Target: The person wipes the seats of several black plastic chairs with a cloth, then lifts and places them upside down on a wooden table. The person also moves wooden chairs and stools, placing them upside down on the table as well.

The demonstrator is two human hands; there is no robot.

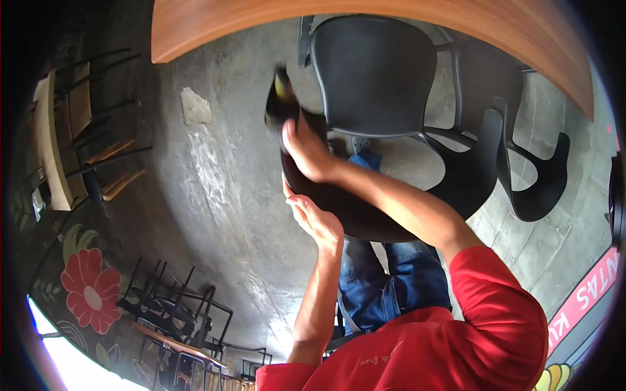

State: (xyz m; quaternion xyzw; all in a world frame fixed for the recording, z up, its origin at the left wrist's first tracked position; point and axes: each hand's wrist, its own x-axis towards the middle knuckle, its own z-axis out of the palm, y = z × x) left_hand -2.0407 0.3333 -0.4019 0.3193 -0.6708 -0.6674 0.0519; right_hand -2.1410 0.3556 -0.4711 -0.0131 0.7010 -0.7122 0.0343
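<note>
A black plastic chair [374, 76] stands before me, its seat towards the wooden table and its curved backrest [352, 210] across my front. My right hand [308, 151] reaches over to the left end of that backrest, thumb uppermost. From it sticks up a dark item [281, 93] with a yellow patch, perhaps a cloth, too blurred to name surely. Below it, my left hand [318, 220] holds the outer edge of the backrest from the left. Some of its fingertips are hidden behind the backrest.
The wooden tabletop [313, 7] curves along the top. A second black chair [533, 205] adjoins on the right. Stacked chairs and a table [181, 344] stand lower left, another table [54, 146] far left. My perforated shoe [360, 144] shows on the concrete floor [234, 146].
</note>
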